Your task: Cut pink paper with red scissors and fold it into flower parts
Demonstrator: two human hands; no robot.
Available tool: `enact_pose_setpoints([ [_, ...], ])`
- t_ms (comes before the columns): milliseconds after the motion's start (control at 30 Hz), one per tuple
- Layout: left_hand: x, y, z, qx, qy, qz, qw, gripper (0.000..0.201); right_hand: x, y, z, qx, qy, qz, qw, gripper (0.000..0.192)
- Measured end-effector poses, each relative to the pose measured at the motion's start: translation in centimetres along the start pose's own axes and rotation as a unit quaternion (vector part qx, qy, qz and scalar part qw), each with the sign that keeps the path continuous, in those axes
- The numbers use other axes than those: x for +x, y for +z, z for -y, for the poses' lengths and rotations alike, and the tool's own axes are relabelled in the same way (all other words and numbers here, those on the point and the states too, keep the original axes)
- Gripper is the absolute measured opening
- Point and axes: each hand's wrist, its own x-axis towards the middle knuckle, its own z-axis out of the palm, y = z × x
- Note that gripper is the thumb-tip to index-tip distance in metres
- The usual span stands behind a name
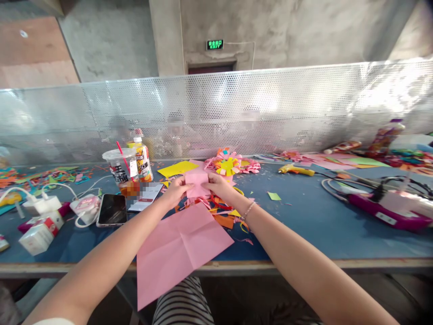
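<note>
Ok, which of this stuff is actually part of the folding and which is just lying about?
In hand:
left hand and right hand, both gripping the small pink paper
large creased pink sheet, lying nearest

Lying about:
phone
drink cup
bottle
glue gun
paper flower
paper scraps

green sign point(215, 44) above doorway reads "exit"; cup and bottle labels illegible.

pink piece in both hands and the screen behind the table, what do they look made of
The small pink piece, pinched between left hand and right hand, looks like matte craft paper: thin, flat, sharp-edged. The screen looks like perforated sheet metal: rows of tiny holes, silvery glare.
</note>
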Motion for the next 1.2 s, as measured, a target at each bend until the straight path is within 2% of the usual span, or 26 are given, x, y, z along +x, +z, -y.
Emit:
enact_pose_setpoints([
  [167,-0.2,0.2,-0.2,-0.017,-0.024,0.018,0.999,0.035,-0.2,0.3,0.2,0.120,0.060,-0.003,0.991,0.014],
  [300,-0.3,0.3,-0.6,-0.044,-0.044,-0.013,0.998,0.021,-0.3,0.4,0.6,0.155,0.068,-0.006,0.985,0.015],
  [400,-0.3,0.2,-0.6,-0.073,-0.057,-0.026,0.995,0.019,-0.2,0.3,0.5,0.150,0.059,-0.015,0.987,0.014],
  [500,-0.2,0.1,-0.6,-0.099,-0.054,-0.011,0.994,0.026,0.1,-0.1,0.0,0.070,0.017,-0.050,0.996,0.010],
  [600,-0.2,0.1,-0.5,-0.090,-0.035,-0.008,0.995,0.028,0.4,-0.7,-0.2,-0.058,-0.066,-0.087,0.992,0.007],
  [700,0.1,-0.2,-0.4,-0.061,-0.026,-0.052,0.996,0.022,0.4,-1.1,0.2,-0.156,-0.136,-0.139,0.968,0.016],
  [800,0.4,-0.5,-0.3,-0.091,-0.060,-0.093,0.990,0.013,0.2,-1.2,0.7,-0.199,-0.161,-0.183,0.949,0.023],
  [900,0.4,-0.5,-0.4,-0.128,-0.086,-0.059,0.986,0.013,0.1,-1.1,0.8,-0.177,-0.178,-0.147,0.957,0.027],
  [1033,0.1,0.1,-0.5,-0.147,-0.053,0.002,0.988,0.021,0.0,-0.7,0.6,-0.154,-0.180,-0.066,0.969,0.032],
  [1200,-0.1,0.5,-0.7,-0.158,-0.020,0.027,0.987,0.028,-0.1,-0.3,0.3,-0.144,-0.168,-0.071,0.973,0.042],
])
